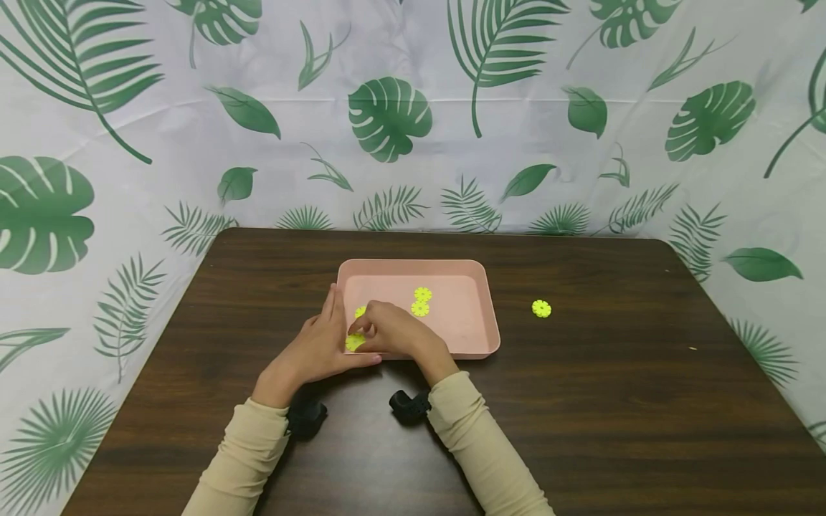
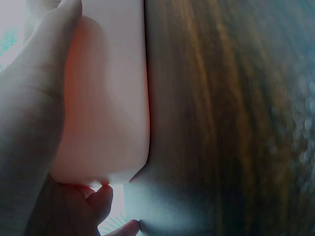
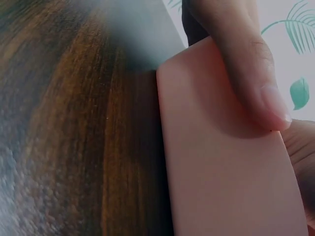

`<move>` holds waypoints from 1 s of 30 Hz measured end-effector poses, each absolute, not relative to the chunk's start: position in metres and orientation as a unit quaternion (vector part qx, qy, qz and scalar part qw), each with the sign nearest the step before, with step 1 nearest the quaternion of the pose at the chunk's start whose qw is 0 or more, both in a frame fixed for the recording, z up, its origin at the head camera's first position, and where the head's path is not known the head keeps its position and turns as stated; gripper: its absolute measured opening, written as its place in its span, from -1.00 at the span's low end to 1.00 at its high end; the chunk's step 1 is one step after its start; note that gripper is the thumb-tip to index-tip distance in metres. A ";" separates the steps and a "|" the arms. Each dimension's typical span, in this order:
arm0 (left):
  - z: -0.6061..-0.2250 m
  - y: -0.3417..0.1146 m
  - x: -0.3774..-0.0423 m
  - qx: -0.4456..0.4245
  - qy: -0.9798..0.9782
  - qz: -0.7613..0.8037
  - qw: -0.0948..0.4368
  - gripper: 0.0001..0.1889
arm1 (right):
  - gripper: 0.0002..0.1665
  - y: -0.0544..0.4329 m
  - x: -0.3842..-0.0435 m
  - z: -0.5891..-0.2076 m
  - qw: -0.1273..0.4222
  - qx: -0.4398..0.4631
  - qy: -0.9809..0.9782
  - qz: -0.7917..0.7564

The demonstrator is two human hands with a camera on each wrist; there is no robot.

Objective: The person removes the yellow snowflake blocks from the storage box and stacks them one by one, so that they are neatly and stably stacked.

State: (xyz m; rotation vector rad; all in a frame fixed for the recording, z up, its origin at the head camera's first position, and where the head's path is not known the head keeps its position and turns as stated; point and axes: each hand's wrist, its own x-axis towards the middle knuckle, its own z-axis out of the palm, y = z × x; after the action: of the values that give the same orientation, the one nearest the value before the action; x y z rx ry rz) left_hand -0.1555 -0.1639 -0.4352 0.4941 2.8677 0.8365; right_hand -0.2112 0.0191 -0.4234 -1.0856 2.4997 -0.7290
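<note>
A pink tray (image 1: pixel 464 304) sits on the table with several yellow flower-shaped discs (image 1: pixel 420 308) inside it. My left hand (image 1: pixel 316 347) braces the tray's near-left corner, its fingers straight along the left wall and its thumb along the front wall. The left thumb pressing the tray's front wall (image 3: pixel 221 162) also shows in the right wrist view. Reaching over the front rim, my right hand (image 1: pixel 396 330) has its index finger and thumb curled at a yellow disc (image 1: pixel 353 344) in the near-left corner. Another disc (image 1: pixel 360 312) lies just behind, partly hidden by that hand.
One more yellow flower-shaped disc (image 1: pixel 541 309) lies on the dark wooden table (image 1: pixel 613 387), to the right of the tray. A leaf-patterned cloth (image 1: pixel 413 193) hangs behind the table. Black wrist devices (image 1: pixel 409 407) are below both hands.
</note>
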 end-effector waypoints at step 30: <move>-0.433 -0.163 -0.155 0.147 0.947 0.278 0.071 0.47 | -0.78 0.024 -0.213 -0.423 0.171 -0.380 0.868 -0.272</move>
State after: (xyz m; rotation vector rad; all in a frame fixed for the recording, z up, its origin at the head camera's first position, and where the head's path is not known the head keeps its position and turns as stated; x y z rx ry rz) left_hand -0.1552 -0.1627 -0.4327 0.4416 2.8459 0.8357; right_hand -0.2134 0.0241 -0.4233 -1.0782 2.4639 -0.7736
